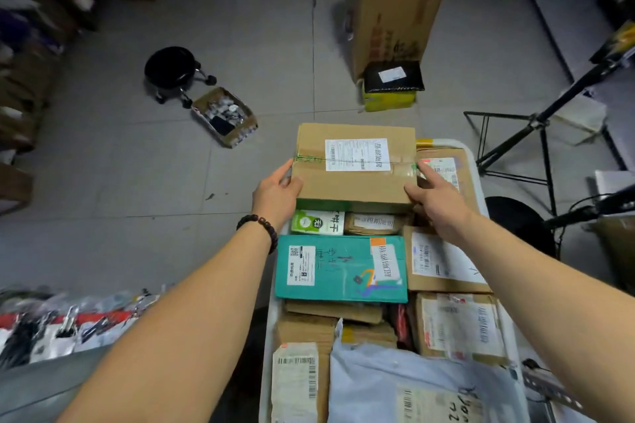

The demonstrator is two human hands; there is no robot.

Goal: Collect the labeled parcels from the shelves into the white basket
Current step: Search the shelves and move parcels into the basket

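Parcels are crowding the white basket [478,175] up to its rim. At the near edge a pale mailer bag [395,385] is lying beside a barcoded carton [299,385]. Mid-basket a teal parcel [340,268] is sitting on top, a labelled brown box [443,257] touching its right side. Just beyond, a green-and-white pack [318,221] and a kraft packet [374,223] are peeking out from under the big labelled box [355,168], which is lying flat at the basket's far edge, label up. Left grip [276,194] is gripping the box's left end, thumb over the top edge. Right grip [436,197] is pressing the right end, index finger straight along it, thumb on the near corner; other fingers hidden. Cannot tell whether the box is already bearing on the pile or hanging between the grips.

Risks, as I'm judging them: box is riding high on uneven parcels and seeming to reach past the far rim, so letting go early is risking a slide onto the floor [137,182]. Right side is only being pressed, not wrapped, so a slip there would be tilting it. Its weight may be crushing the small pack underneath. Farther out, a black stool [171,69] and a tall carton [395,7] are standing on the floor, well apart from the basket.
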